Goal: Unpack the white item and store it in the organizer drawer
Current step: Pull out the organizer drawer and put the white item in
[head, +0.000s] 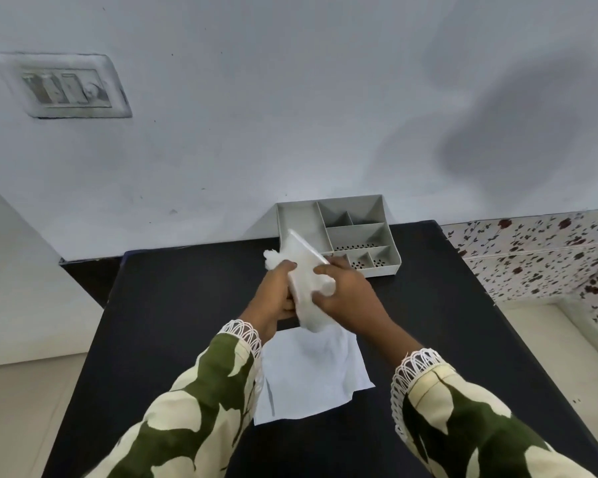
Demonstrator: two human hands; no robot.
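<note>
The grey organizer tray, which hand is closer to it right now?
Right. The right hand reaches the grey organizer tray at its front edge; the left hand sits further back left, holding the white item.

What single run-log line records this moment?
phase: unpacking | hands: left hand and right hand hold white item | organizer: behind | cloth: on table

Black counter (173,305) fills the middle, its far edge against a pale wall (290,98). A white cloth (311,377) lies flat on the counter, near side, a little rumpled. High on the wall at left sits a switch plate (63,86), blurred. Off to the right, floral tiles (539,250) in red and dark sprigs. Pale floor (21,408) shows at lower left.
</note>
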